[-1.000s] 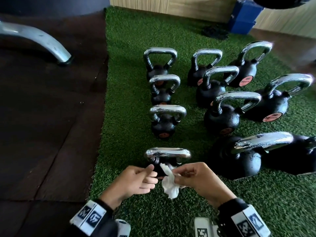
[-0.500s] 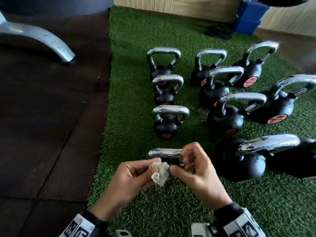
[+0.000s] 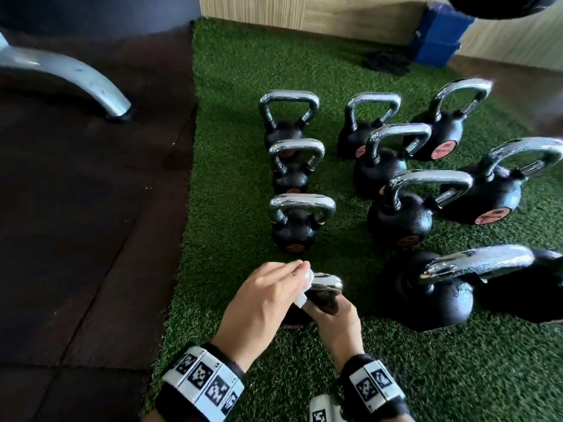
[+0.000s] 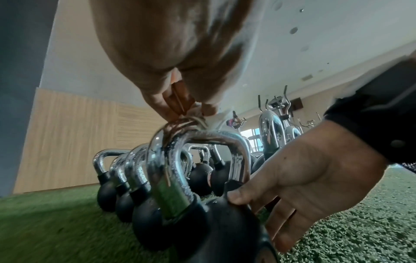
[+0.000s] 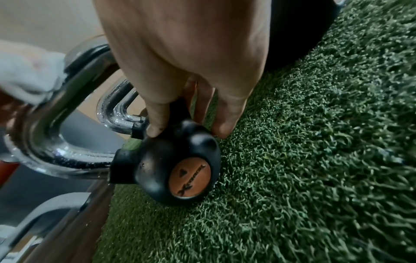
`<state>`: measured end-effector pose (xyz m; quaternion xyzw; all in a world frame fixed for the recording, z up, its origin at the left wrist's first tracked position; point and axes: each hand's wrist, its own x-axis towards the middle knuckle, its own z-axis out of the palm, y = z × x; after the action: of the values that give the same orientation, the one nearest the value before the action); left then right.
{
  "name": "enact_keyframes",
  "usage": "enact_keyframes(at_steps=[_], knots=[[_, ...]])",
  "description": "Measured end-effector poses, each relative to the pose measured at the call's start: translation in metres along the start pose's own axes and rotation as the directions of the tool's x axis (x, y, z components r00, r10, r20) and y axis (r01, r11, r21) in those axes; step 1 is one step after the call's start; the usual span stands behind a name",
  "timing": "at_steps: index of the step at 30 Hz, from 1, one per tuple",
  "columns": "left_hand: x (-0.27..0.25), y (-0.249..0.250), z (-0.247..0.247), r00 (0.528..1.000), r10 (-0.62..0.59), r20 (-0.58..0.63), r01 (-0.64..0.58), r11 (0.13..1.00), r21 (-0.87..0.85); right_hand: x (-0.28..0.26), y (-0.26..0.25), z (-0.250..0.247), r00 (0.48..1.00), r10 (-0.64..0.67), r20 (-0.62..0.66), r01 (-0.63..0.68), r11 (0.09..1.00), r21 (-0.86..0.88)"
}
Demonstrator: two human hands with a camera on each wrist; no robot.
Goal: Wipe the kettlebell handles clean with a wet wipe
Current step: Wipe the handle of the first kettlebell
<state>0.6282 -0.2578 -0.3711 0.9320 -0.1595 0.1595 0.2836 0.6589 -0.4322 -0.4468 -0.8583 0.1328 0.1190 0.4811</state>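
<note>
The nearest small black kettlebell [image 5: 180,165] stands on the green turf [image 3: 231,208], in front of its row. My left hand [image 3: 297,274] pinches a white wet wipe [image 3: 306,284] and presses it on the top left of the chrome handle [image 3: 327,281]. In the left wrist view the wipe [image 4: 216,119] is bunched under the fingertips [image 4: 171,110] on the handle's top bar [image 4: 209,133]. My right hand [image 3: 332,318] grips the black ball just below the handle, thumb on one side and fingers on the other. The handle's surface shows droplets.
Several more chrome-handled kettlebells stand in rows further back and to the right; a large one [image 3: 426,287] lies close on the right. Dark rubber flooring [image 3: 76,239] borders the turf on the left, with a metal frame leg [image 3: 76,77]. A blue box [image 3: 438,35] sits by the far wall.
Both hands held the wipe in front of the kettlebell. Now the left hand alone has it and has brought it onto the handle; the right hand has dropped to grip the ball.
</note>
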Motion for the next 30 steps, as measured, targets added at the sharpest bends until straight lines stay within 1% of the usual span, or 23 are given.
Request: enact_keyframes(at_steps=[3, 4, 6, 8, 9, 10, 12, 13, 14, 17, 19, 22, 23, 25, 26, 27, 28, 30], knots=[[-0.012, -0.005, -0.006, 0.995, -0.080, -0.061, 0.078, 0.997, -0.028, 0.002, 0.002, -0.005, 1.000, -0.009, 0.024, 0.008, 0.999, 0.043], [-0.014, -0.004, -0.006, 0.995, -0.085, -0.051, 0.084, 0.996, -0.015, 0.003, 0.003, -0.006, 1.000, 0.001, 0.030, -0.003, 0.998, 0.064], [-0.018, 0.001, -0.004, 0.998, -0.054, -0.008, 0.054, 0.998, 0.017, 0.004, 0.004, -0.006, 0.999, 0.020, 0.039, -0.023, 0.996, 0.082], [-0.019, 0.000, -0.004, 0.998, -0.062, -0.030, 0.061, 0.998, -0.019, 0.005, 0.006, -0.005, 0.999, 0.020, 0.050, -0.024, 0.996, 0.090], [-0.020, -0.003, -0.005, 0.991, -0.115, -0.071, 0.109, 0.991, -0.082, 0.005, 0.006, -0.005, 0.998, 0.016, 0.053, -0.022, 0.994, 0.103], [-0.022, -0.008, -0.006, 0.972, -0.199, -0.126, 0.177, 0.970, -0.167, 0.005, 0.006, -0.005, 0.999, 0.015, 0.050, -0.021, 0.993, 0.115], [-0.030, -0.021, -0.007, 0.907, -0.368, -0.204, 0.295, 0.901, -0.318, 0.006, 0.006, -0.006, 0.999, 0.026, 0.034, -0.031, 0.991, 0.127], [-0.034, -0.026, -0.006, 0.886, -0.413, -0.212, 0.324, 0.878, -0.352, 0.006, 0.006, -0.006, 0.999, 0.031, 0.034, -0.036, 0.991, 0.130], [-0.039, -0.030, -0.003, 0.878, -0.430, -0.209, 0.336, 0.866, -0.370, 0.006, 0.007, -0.005, 0.999, 0.031, 0.040, -0.036, 0.990, 0.135], [-0.048, -0.035, 0.008, 0.876, -0.444, -0.189, 0.318, 0.825, -0.466, 0.009, 0.008, -0.006, 0.997, 0.028, 0.068, -0.037, 0.988, 0.147], [-0.052, -0.040, 0.015, 0.855, -0.489, -0.171, 0.339, 0.778, -0.528, 0.011, 0.007, -0.006, 0.996, 0.021, 0.085, -0.034, 0.989, 0.147], [-0.059, -0.047, 0.025, 0.841, -0.536, -0.067, 0.394, 0.694, -0.603, 0.012, 0.005, -0.006, 0.996, 0.024, 0.088, -0.036, 0.989, 0.146], [-0.060, -0.049, 0.028, 0.821, -0.571, -0.019, 0.439, 0.652, -0.618, 0.011, 0.004, -0.006, 0.995, 0.029, 0.090, -0.043, 0.987, 0.153], [-0.061, -0.053, 0.034, 0.761, -0.643, 0.087, 0.535, 0.546, -0.645, 0.011, 0.004, -0.005, 0.994, 0.043, 0.101, -0.060, 0.983, 0.175], [-0.062, -0.054, 0.038, 0.760, -0.640, 0.112, 0.543, 0.531, -0.651, 0.011, 0.003, -0.004, 0.993, 0.048, 0.105, -0.066, 0.981, 0.181], [-0.063, -0.054, 0.042, 0.771, -0.628, 0.107, 0.534, 0.545, -0.646, 0.010, 0.003, -0.004, 0.993, 0.053, 0.107, -0.072, 0.980, 0.183], [-0.064, -0.052, 0.043, 0.772, -0.630, 0.089, 0.532, 0.563, -0.632, 0.009, 0.002, -0.004, 0.993, 0.058, 0.105, -0.077, 0.980, 0.184], [-0.065, -0.049, 0.043, 0.757, -0.652, 0.036, 0.531, 0.582, -0.616, 0.007, 0.000, -0.005, 0.994, 0.060, 0.088, -0.074, 0.984, 0.164]])
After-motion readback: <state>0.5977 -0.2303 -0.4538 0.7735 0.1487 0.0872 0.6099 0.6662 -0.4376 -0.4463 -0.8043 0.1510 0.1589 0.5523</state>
